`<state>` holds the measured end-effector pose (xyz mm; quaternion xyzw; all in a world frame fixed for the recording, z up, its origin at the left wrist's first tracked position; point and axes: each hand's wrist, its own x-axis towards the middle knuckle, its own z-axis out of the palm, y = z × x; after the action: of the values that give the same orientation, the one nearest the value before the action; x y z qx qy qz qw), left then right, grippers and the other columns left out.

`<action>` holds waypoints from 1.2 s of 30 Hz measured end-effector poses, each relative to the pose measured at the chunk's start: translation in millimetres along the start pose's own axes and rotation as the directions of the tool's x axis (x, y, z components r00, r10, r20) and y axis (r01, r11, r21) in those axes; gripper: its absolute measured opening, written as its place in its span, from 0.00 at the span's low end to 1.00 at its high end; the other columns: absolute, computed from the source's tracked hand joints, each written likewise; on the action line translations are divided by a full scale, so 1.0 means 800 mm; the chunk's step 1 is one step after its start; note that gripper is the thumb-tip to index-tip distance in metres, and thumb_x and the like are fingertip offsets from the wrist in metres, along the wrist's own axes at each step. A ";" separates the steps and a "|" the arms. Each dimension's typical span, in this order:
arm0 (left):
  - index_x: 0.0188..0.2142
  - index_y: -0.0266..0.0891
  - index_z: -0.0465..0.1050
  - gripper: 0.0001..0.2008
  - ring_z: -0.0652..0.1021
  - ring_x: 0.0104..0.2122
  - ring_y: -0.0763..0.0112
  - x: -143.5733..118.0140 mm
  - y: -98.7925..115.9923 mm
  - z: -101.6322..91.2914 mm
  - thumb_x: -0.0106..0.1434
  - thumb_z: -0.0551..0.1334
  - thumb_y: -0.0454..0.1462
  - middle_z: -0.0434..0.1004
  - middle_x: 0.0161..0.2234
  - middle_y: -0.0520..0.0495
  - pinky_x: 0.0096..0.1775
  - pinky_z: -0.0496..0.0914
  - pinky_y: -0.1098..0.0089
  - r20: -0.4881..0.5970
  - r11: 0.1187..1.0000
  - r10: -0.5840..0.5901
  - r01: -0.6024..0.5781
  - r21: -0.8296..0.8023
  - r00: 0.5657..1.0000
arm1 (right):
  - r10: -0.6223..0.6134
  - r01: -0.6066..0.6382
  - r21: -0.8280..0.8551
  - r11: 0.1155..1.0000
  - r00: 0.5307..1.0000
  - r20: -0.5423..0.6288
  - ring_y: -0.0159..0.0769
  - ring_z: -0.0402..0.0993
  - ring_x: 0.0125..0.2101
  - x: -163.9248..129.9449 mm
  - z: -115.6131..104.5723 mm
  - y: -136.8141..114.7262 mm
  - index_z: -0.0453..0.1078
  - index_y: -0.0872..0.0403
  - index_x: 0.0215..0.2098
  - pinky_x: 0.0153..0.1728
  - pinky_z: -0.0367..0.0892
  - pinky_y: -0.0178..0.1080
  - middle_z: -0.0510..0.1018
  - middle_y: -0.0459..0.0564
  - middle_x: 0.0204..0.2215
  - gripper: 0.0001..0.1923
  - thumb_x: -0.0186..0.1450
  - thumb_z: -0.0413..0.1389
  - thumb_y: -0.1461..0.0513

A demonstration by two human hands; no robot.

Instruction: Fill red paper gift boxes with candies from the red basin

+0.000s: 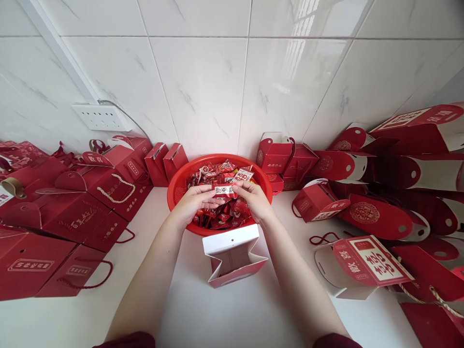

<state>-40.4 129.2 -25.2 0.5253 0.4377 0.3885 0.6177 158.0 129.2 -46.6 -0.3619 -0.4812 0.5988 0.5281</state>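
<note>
Over a red plastic basket [173, 212], my left hand [195, 202] and my right hand [254, 197] pinch a red wrapped candy [223, 190] between them, one at each end. Its white label with dark characters faces up. Below it, the basket holds many red-wrapped candies [226, 220]. Nearer to me, between my forearms, a small red paper gift box [237, 278] stands with its top open and white flap raised. Its inside shows only partly, and I cannot tell what lies at its bottom.
Rows of red gift boxes with cord handles [68, 215] line the left side. More red boxes [377, 212] are stacked at the right, some tilted. Two narrow red boxes [166, 162] stand by the tiled wall [203, 87]. A socket strip [102, 117] is mounted there. All rest on a white table [213, 314].
</note>
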 end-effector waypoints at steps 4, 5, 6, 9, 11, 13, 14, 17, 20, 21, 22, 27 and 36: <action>0.43 0.36 0.79 0.14 0.82 0.36 0.67 0.002 -0.002 -0.002 0.60 0.67 0.41 0.82 0.40 0.41 0.38 0.75 0.72 -0.009 0.999 0.020 -0.020 0.046 1.000 | 0.003 -0.004 -0.012 1.000 1.000 -0.018 0.28 0.64 0.27 0.000 0.001 -0.001 0.73 0.54 0.32 0.28 0.62 0.32 0.73 0.43 0.28 0.15 0.56 0.64 0.51; 0.43 0.36 0.79 0.14 0.81 0.36 0.68 0.002 -0.003 -0.003 0.60 0.67 0.41 0.82 0.40 0.42 0.38 0.74 0.73 -0.008 0.998 0.025 -0.024 0.053 1.000 | 0.003 -0.003 -0.016 1.000 1.000 -0.020 0.28 0.64 0.26 0.000 0.001 -0.001 0.73 0.54 0.32 0.28 0.62 0.32 0.73 0.43 0.28 0.15 0.56 0.64 0.51; 0.43 0.36 0.79 0.14 0.81 0.35 0.69 0.002 -0.003 -0.003 0.60 0.67 0.41 0.81 0.39 0.43 0.38 0.74 0.73 -0.007 0.998 0.029 -0.028 0.060 1.000 | 0.003 -0.003 -0.019 1.000 1.000 -0.022 0.28 0.64 0.26 0.000 0.001 -0.001 0.73 0.54 0.32 0.28 0.62 0.32 0.73 0.43 0.28 0.14 0.56 0.64 0.51; 0.43 0.36 0.79 0.13 0.80 0.35 0.71 0.002 -0.003 -0.003 0.61 0.66 0.41 0.80 0.38 0.44 0.37 0.73 0.75 -0.003 0.997 0.038 -0.038 0.070 0.999 | -0.001 0.000 -0.024 1.000 1.000 -0.019 0.28 0.65 0.26 -0.001 0.000 -0.001 0.73 0.54 0.32 0.27 0.62 0.31 0.73 0.43 0.28 0.15 0.56 0.64 0.51; 0.43 0.36 0.78 0.14 0.80 0.34 0.72 0.002 -0.003 -0.002 0.60 0.67 0.41 0.80 0.38 0.44 0.37 0.73 0.75 -0.012 0.997 0.040 -0.039 0.062 0.999 | -0.003 0.003 -0.022 1.000 1.000 -0.018 0.28 0.66 0.25 -0.001 0.000 0.000 0.73 0.54 0.32 0.25 0.62 0.31 0.74 0.44 0.27 0.15 0.56 0.64 0.51; 0.45 0.37 0.76 0.16 0.80 0.32 0.73 0.002 -0.003 0.000 0.59 0.68 0.42 0.79 0.38 0.45 0.36 0.74 0.74 -0.052 0.996 0.062 -0.058 0.065 0.997 | -0.003 0.003 -0.017 1.000 1.000 -0.024 0.27 0.65 0.21 0.000 0.000 0.001 0.72 0.54 0.32 0.21 0.61 0.30 0.73 0.43 0.24 0.15 0.57 0.64 0.51; 0.46 0.38 0.75 0.18 0.80 0.31 0.73 0.002 -0.004 0.001 0.58 0.69 0.42 0.78 0.38 0.46 0.35 0.75 0.73 -0.084 0.995 0.076 -0.070 0.076 0.994 | -0.004 0.004 -0.015 1.000 1.000 -0.031 0.26 0.64 0.19 0.000 0.000 0.001 0.71 0.54 0.32 0.19 0.59 0.30 0.72 0.42 0.21 0.16 0.57 0.63 0.51; 0.49 0.38 0.72 0.22 0.81 0.35 0.68 0.004 -0.006 0.006 0.57 0.70 0.43 0.78 0.41 0.45 0.40 0.77 0.68 -0.142 0.990 0.097 -0.081 0.116 0.985 | -0.022 0.022 -0.004 1.000 0.998 -0.052 0.26 0.65 0.17 -0.001 0.001 0.002 0.69 0.54 0.32 0.15 0.59 0.29 0.71 0.41 0.20 0.17 0.56 0.65 0.50; 0.48 0.35 0.73 0.24 0.81 0.42 0.62 0.004 -0.008 0.012 0.62 0.63 0.52 0.76 0.48 0.38 0.46 0.76 0.63 -0.040 0.998 0.043 -0.041 0.055 0.998 | -0.068 0.068 -0.002 0.998 0.997 0.045 0.30 0.74 0.24 -0.004 0.002 -0.001 0.72 0.54 0.35 0.21 0.68 0.31 0.75 0.44 0.27 0.17 0.57 0.64 0.50; 0.50 0.35 0.73 0.28 0.81 0.43 0.60 0.004 -0.008 0.014 0.64 0.59 0.55 0.76 0.50 0.36 0.46 0.77 0.62 -0.001 1.000 0.012 -0.012 0.006 1.000 | -0.072 0.073 -0.007 0.997 0.990 0.120 0.32 0.76 0.27 -0.006 0.002 -0.003 0.74 0.54 0.37 0.25 0.71 0.32 0.77 0.46 0.29 0.17 0.59 0.62 0.50; 0.53 0.35 0.71 0.31 0.81 0.43 0.59 0.003 -0.007 0.015 0.64 0.56 0.58 0.75 0.50 0.35 0.45 0.77 0.61 0.027 0.998 -0.025 0.026 -0.052 0.999 | -0.060 0.065 -0.019 0.998 0.976 0.211 0.33 0.78 0.30 -0.008 0.002 -0.005 0.75 0.54 0.40 0.29 0.73 0.34 0.78 0.48 0.30 0.18 0.62 0.60 0.49; 0.62 0.34 0.61 0.32 0.81 0.44 0.55 -0.006 0.010 0.013 0.69 0.50 0.54 0.75 0.51 0.32 0.42 0.78 0.58 0.164 0.934 -0.204 0.242 -0.264 0.965 | 0.047 0.003 -0.104 0.995 0.879 0.474 0.39 0.79 0.40 -0.017 0.002 -0.013 0.74 0.54 0.51 0.32 0.74 0.35 0.81 0.54 0.38 0.23 0.67 0.53 0.47; 0.64 0.31 0.59 0.25 0.82 0.39 0.57 -0.012 0.019 0.005 0.71 0.49 0.42 0.81 0.42 0.34 0.39 0.78 0.58 0.267 0.918 -0.231 0.300 -0.258 0.936 | -0.038 0.131 -0.197 0.972 0.908 0.417 0.33 0.74 0.34 -0.015 0.010 -0.004 0.69 0.52 0.52 0.30 0.71 0.34 0.77 0.51 0.44 0.19 0.64 0.59 0.56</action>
<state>-39.8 121.5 -8.8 0.4041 0.3675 0.2978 0.7829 153.7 115.8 -42.2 -0.2631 -0.6598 0.5809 0.3975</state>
